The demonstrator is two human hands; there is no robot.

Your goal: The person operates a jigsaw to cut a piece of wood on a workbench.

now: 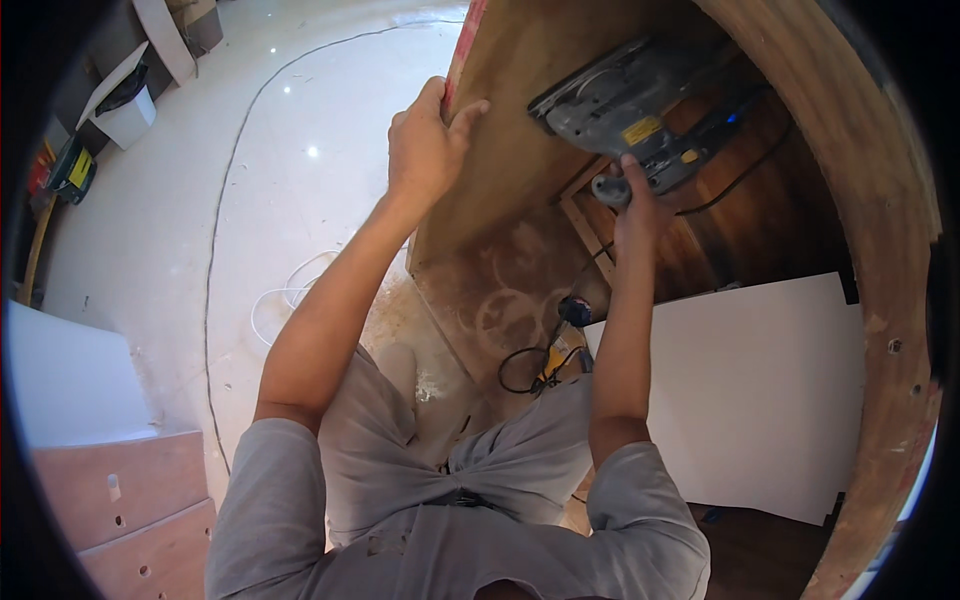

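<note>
The right grip is clamped on a dark power sander just beyond it, most fingers hidden and the sander's far end hard to make out in shadow. To its left, the left grip clasps a wooden panel, cut off above.

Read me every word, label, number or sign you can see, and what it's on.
Sander in the right hand: yellow label, its print too small to read.
Dark tub at far left: yellow sticker, too blurred to read.
No other lettering can be made out.
</note>
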